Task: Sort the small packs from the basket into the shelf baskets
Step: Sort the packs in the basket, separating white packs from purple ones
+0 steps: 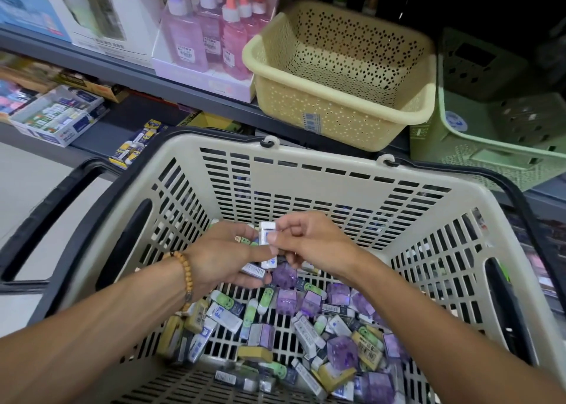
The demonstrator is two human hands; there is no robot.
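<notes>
2 bare forearms are seen entering from the lower edge, with no sleeve visible on either. The left hand is bare of rings as far as can be told, and a bracelet of small round wooden-looking beads, tan to light brown, is worn at its wrist as 1 strand; a darker, greyish bead or charm is seen low on the strand. The right hand and its wrist are unadorned. Short, unpainted nails are shown on the fingers of both hands.
</notes>
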